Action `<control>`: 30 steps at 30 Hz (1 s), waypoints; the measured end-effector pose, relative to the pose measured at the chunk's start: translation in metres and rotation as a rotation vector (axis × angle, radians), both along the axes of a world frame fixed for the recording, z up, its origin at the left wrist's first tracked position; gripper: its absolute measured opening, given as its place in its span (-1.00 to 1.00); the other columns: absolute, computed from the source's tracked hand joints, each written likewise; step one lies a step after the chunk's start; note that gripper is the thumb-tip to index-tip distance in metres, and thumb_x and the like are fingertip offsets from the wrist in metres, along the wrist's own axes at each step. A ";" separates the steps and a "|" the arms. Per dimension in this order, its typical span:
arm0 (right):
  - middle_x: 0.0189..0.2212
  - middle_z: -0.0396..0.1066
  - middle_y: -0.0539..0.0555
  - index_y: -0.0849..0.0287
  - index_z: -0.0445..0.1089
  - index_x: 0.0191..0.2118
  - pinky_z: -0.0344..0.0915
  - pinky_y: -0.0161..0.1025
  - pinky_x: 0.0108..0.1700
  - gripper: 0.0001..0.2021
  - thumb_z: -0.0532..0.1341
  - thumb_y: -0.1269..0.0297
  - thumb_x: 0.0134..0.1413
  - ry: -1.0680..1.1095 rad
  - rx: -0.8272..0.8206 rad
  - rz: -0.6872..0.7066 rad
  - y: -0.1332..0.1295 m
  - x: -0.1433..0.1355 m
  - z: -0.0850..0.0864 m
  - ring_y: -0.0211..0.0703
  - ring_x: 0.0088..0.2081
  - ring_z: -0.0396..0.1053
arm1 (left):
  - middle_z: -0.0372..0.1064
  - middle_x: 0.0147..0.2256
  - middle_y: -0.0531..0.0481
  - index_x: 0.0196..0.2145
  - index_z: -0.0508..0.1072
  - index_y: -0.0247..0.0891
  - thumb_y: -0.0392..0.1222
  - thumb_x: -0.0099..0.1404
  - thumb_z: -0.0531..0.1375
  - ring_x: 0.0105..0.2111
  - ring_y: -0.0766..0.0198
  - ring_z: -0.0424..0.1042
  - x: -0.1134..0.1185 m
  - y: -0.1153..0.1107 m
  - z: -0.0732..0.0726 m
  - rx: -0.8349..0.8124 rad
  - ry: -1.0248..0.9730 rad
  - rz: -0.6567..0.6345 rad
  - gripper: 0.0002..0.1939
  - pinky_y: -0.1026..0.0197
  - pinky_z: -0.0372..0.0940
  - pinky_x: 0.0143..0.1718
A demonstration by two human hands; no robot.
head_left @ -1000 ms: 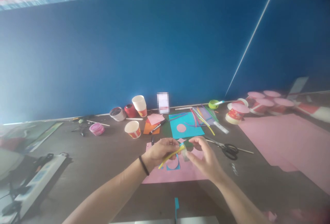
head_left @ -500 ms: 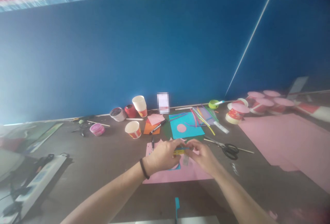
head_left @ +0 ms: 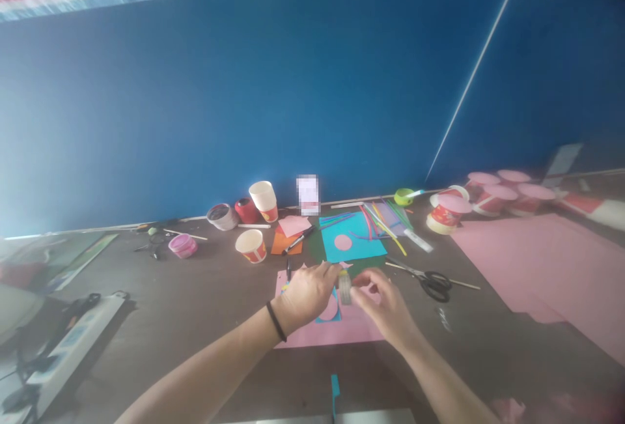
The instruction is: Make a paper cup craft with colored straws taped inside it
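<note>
My left hand (head_left: 312, 294), with a dark band at its wrist, has its fingers curled at the yellow part of a roll of clear tape (head_left: 345, 289). My right hand (head_left: 383, 300) is bent round the roll's right side, thumb and fingertips at its edge. Beneath both hands lies a pink sheet (head_left: 351, 333). On it, by my left hand, is a blue paper piece with a pink circle (head_left: 329, 309), partly covered by the hand. A dark pen (head_left: 288, 270) lies at the sheet's upper left.
Scissors (head_left: 434, 284) and a thin stick lie right of my hands. Behind are a blue sheet (head_left: 359, 251), coloured strips (head_left: 385, 222), a marker (head_left: 297, 240) and paper cups (head_left: 250, 246). Large pink sheets (head_left: 551, 268) and pink-topped cups (head_left: 449, 213) fill the right. A power strip (head_left: 81, 349) lies left.
The tape roll has turned, so its clear ring shows more between my hands. My left hand has shifted slightly left, uncovering more of the pink circle and blue piece.
</note>
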State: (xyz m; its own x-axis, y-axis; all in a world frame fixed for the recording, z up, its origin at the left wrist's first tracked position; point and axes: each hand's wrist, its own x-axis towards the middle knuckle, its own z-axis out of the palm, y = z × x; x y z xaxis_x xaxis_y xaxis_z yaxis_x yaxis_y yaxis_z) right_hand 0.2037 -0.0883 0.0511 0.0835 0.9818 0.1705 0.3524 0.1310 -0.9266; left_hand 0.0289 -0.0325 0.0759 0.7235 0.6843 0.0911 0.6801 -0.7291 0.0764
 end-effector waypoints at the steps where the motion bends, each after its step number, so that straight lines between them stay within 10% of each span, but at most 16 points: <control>1: -0.32 0.36 0.07 0.13 0.36 -0.34 0.22 -0.15 -0.14 -0.82 0.20 0.12 0.01 -0.048 0.039 0.029 -0.002 -0.002 0.000 -0.04 -0.21 0.32 | 0.36 -0.27 -0.09 0.03 0.20 -0.21 -0.37 0.26 -0.07 -0.33 0.15 0.41 0.000 0.001 0.000 -0.018 0.004 0.006 -0.62 0.15 0.31 -0.32; 30: -0.45 0.24 0.01 0.13 0.19 -0.53 0.14 -0.23 -0.22 -0.73 0.09 0.17 0.16 -0.034 0.107 0.058 -0.010 -0.010 0.005 -0.13 -0.31 0.24 | 0.37 -0.27 -0.12 -0.04 0.24 -0.26 -0.41 0.23 -0.06 -0.33 0.13 0.42 0.011 -0.003 0.000 -0.085 0.033 0.063 -0.65 0.19 0.29 -0.41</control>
State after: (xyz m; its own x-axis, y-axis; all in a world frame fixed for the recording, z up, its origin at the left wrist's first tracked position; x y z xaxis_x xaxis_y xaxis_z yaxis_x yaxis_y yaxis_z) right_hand 0.1933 -0.0982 0.0565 0.0197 0.9608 0.2765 0.3725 0.2495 -0.8939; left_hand 0.0395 -0.0352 0.0759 0.6804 0.7328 0.0072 0.7276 -0.6767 0.1128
